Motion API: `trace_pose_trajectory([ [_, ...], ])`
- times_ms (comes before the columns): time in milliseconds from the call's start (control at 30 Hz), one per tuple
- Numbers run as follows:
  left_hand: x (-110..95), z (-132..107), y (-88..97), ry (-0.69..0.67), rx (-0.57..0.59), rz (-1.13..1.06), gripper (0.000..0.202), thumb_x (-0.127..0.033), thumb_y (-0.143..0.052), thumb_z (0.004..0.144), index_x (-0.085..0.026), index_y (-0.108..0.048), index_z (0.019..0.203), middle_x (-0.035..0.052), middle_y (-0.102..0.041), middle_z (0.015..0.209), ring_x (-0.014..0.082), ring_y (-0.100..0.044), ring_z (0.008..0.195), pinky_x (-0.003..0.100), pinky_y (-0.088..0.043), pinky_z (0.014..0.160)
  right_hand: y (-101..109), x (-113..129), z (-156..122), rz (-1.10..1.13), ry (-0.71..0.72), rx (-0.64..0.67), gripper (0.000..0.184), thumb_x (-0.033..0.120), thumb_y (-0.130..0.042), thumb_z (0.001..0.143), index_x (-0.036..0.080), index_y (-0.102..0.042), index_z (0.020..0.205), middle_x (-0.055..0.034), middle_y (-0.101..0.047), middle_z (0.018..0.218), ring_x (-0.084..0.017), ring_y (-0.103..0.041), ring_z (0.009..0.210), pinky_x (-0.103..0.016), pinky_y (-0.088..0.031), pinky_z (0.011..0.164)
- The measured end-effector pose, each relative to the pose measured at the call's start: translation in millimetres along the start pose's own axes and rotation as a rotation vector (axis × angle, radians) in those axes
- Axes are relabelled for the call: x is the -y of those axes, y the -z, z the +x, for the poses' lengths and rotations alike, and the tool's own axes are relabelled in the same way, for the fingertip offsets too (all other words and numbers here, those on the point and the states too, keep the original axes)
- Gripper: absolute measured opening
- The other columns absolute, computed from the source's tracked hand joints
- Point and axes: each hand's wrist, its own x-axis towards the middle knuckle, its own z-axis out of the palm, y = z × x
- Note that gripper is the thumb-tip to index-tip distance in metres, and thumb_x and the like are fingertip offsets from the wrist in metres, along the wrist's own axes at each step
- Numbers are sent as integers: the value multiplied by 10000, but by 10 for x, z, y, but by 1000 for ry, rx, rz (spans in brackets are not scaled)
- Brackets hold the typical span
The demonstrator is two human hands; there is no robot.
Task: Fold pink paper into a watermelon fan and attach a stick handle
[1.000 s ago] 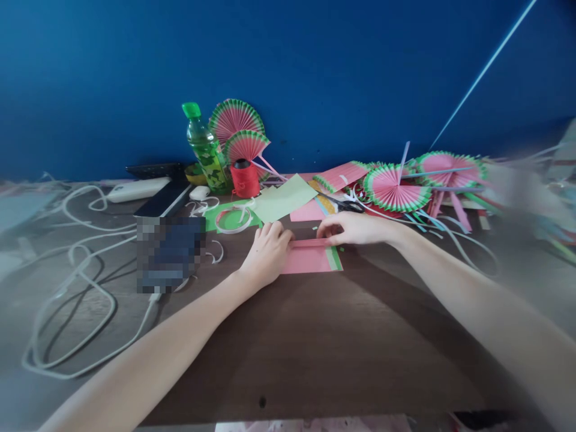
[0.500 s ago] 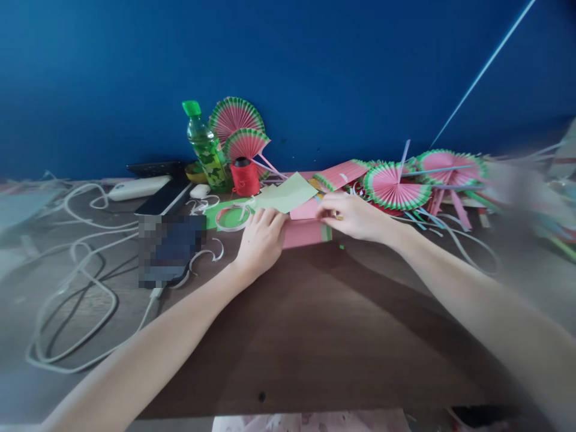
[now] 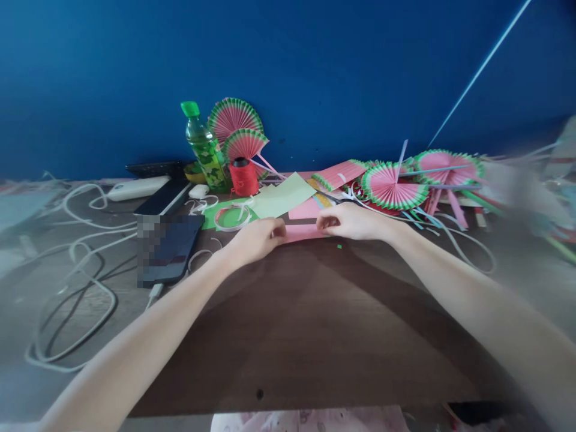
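Note:
A narrow pink paper strip (image 3: 302,232) spans the gap between my two hands at the middle of the table. Its left end is pinched in my left hand (image 3: 258,237), with the fingers curled over it. At the other end my right hand (image 3: 348,221) grips the strip between thumb and fingers. Just behind lie a pale green paper sheet (image 3: 288,193) and another pink paper piece (image 3: 303,209). Scissors, partly hidden, lie behind my right hand. A tiny green paper scrap (image 3: 339,246) rests on the table below that hand.
Pleated pink-and-green paper fans (image 3: 396,186) are heaped at right; others lean on the blue wall behind a green bottle (image 3: 204,147). A red thread spool (image 3: 243,177) and a tape roll (image 3: 233,217) stand nearer. Left are a phone (image 3: 175,249) and white cables (image 3: 96,288).
My right hand has lowered onto the right end of the pink paper. The left hand has turned from lying over the paper to pinching its edge. The paper now shows narrower.

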Motion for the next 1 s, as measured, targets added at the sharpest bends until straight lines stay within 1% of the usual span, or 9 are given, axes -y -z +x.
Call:
trace_pose_trajectory([
  [100,100,22,41,44,87,-151,143,-292,-501,767,-178,-584,789,0,-620,762,134,-543,680,247,-385,637,-35,-79,49,78,-42,48,130,199,-527,715,179,-621,803,-17,-655,761,-131,-578,680,-247,-426,621],
  [200,170,37,57,34,135,-207,169,-294,-489,767,-176,-605,797,-6,-635,745,134,-550,683,244,-387,651,-80,-160,89,127,-66,42,116,223,-550,697,179,-634,763,-13,-657,738,-137,-582,675,-252,-431,625],
  [267,198,42,57,15,119,-223,173,-290,-490,766,-174,-617,786,-8,-642,739,132,-552,689,240,-389,664,-107,-202,102,157,-74,47,105,221,-564,677,179,-638,739,-8,-657,721,-138,-584,670,-252,-434,625],
  [367,230,48,37,8,60,-222,172,-300,-507,763,-172,-622,761,-9,-644,741,126,-552,689,235,-385,671,-129,-235,106,190,-77,73,83,211,-576,656,177,-632,708,-5,-657,714,-137,-586,674,-247,-437,627],
  [500,280,61,-14,8,0,-189,178,-313,-518,768,-172,-621,741,-8,-638,739,121,-545,682,234,-376,662,-98,-213,98,200,-101,104,108,240,-585,664,174,-637,731,-12,-663,731,-138,-585,683,-248,-432,629],
  [600,304,74,-44,11,-1,-214,170,-305,-517,770,-169,-613,738,-10,-633,737,113,-536,670,231,-379,662,-56,-174,91,190,-130,128,151,273,-594,671,163,-650,759,-25,-666,738,-139,-580,675,-254,-423,620],
  [700,303,78,-53,33,8,-237,160,-301,-522,763,-168,-606,738,-13,-621,722,111,-526,659,232,-382,655,-42,-159,90,197,-150,141,161,274,-595,674,154,-652,765,-35,-665,748,-138,-576,678,-259,-423,627],
  [833,303,72,-60,52,9,-249,150,-298,-533,755,-165,-600,745,-10,-612,716,111,-519,658,237,-383,656,-83,-199,108,260,-114,119,166,249,-603,659,151,-624,790,-34,-653,764,-130,-570,684,-262,-435,646],
  [1000,335,73,-90,28,-10,-261,130,-286,-543,750,-167,-592,738,-13,-602,710,107,-512,655,236,-389,656,-121,-243,132,289,-103,134,152,242,-610,648,152,-587,769,-18,-618,706,-118,-546,627,-258,-426,594],
])
